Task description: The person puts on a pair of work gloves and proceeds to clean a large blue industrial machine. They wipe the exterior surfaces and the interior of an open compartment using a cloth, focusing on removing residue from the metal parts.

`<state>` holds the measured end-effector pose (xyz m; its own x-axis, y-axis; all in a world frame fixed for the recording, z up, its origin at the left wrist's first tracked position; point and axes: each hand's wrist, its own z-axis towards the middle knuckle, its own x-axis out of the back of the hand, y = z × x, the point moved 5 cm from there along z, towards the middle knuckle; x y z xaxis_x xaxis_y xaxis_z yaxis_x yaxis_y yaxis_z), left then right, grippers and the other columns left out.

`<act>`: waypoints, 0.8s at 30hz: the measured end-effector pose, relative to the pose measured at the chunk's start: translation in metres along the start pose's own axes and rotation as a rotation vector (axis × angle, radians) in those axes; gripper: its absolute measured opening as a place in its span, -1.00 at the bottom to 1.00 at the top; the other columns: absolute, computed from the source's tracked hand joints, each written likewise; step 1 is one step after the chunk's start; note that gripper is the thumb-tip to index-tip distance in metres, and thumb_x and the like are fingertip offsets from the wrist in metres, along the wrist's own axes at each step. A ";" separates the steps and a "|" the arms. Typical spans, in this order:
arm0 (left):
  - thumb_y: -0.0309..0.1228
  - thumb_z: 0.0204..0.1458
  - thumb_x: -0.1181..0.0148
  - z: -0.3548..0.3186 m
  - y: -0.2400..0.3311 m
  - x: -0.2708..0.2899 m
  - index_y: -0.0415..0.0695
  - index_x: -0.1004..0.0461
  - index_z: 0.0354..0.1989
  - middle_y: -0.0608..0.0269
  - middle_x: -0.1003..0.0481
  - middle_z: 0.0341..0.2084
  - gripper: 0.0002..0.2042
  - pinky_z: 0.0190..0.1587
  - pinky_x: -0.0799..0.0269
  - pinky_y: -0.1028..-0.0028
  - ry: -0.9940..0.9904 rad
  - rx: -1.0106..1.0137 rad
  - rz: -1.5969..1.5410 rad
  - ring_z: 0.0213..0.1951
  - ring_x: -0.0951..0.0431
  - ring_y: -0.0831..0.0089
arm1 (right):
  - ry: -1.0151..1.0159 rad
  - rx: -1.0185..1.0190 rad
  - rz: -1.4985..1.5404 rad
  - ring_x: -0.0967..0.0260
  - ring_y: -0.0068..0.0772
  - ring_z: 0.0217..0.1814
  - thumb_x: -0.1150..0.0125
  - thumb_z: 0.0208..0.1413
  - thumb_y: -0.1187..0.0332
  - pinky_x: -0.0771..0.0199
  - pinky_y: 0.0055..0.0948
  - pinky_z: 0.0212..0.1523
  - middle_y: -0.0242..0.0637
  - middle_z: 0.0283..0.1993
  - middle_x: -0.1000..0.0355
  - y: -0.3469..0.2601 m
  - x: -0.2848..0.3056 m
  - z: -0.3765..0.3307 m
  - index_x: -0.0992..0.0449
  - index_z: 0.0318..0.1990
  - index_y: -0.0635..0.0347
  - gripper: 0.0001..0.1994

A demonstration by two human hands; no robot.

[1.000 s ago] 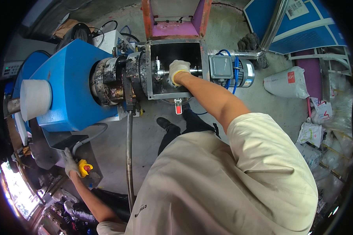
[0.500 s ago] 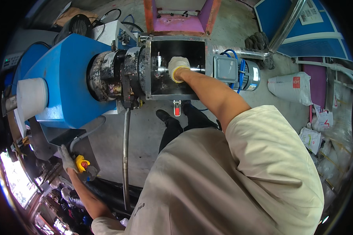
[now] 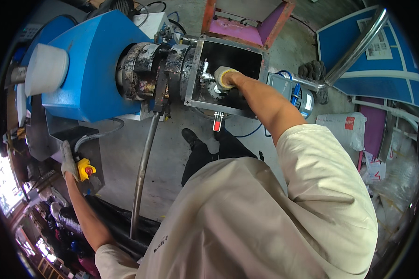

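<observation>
My right hand (image 3: 224, 78), in a pale knit glove with a yellow cuff, reaches into an open dark metal box (image 3: 225, 108). It looks closed, its fingers curled away from view, and whatever it grips is hidden. Beside it inside the box are a shiny metal fitting (image 3: 206, 69) and a toothed metal disc (image 3: 214, 89). Far to the left, my gloved left hand (image 3: 69, 160) has its fingers stretched out along the edge of a dark metal panel (image 3: 92, 139). Right by that hand is a yellow switch box (image 3: 85, 170) with a red button.
A blue machine housing (image 3: 95, 65) joins the box through a grimy metal barrel (image 3: 144, 69). A long steel bar (image 3: 144, 172) slants down from it. The box's front carries a red-handled latch (image 3: 217, 122). A motor (image 3: 303, 102) and a white sack (image 3: 342, 130) are at right.
The view has shifted, so the machine appears farther right and tilted. The toothed disc now shows below my right hand, which stays in the box. My left hand remains by the switch box.
</observation>
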<state>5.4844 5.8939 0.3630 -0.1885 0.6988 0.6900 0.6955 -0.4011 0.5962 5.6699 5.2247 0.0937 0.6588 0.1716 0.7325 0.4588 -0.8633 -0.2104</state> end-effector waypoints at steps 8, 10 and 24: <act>0.22 0.30 0.04 0.007 -0.002 0.003 0.03 -0.05 0.59 0.44 -0.13 0.51 -0.20 0.00 -0.43 0.54 0.049 -0.171 0.013 -0.05 -0.43 0.47 | -0.351 0.023 0.349 -0.57 -0.02 -0.03 -0.52 -0.29 0.33 -0.54 -0.04 0.02 0.00 0.03 -0.63 0.034 -0.007 0.024 -0.68 0.02 0.20 -0.45; 0.26 0.27 0.01 0.005 0.004 -0.005 0.02 -0.07 0.58 0.46 -0.18 0.47 -0.17 -0.05 -0.46 0.51 0.022 -0.096 -0.015 -0.15 -0.39 0.48 | -0.090 0.119 0.620 -0.57 -0.10 0.02 -0.51 -0.28 0.31 -0.55 -0.13 0.02 0.00 0.06 -0.62 0.057 -0.002 0.016 -0.67 0.04 0.21 -0.43; 0.38 0.16 -0.04 -0.007 0.003 0.001 0.01 -0.15 0.56 0.51 -0.36 0.31 -0.08 -0.17 -0.47 0.50 0.070 -0.069 -0.049 -0.29 -0.35 0.49 | 0.433 -0.200 0.319 -0.51 0.08 0.19 -0.24 0.13 0.06 -0.50 -0.09 0.20 -0.02 0.09 -0.59 -0.031 0.117 -0.045 -0.70 -0.04 0.11 -0.61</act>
<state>5.4820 5.8890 0.3681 -0.2706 0.6767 0.6848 0.6350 -0.4092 0.6552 5.7054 5.2505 0.2148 0.4220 -0.2857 0.8604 0.1278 -0.9208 -0.3685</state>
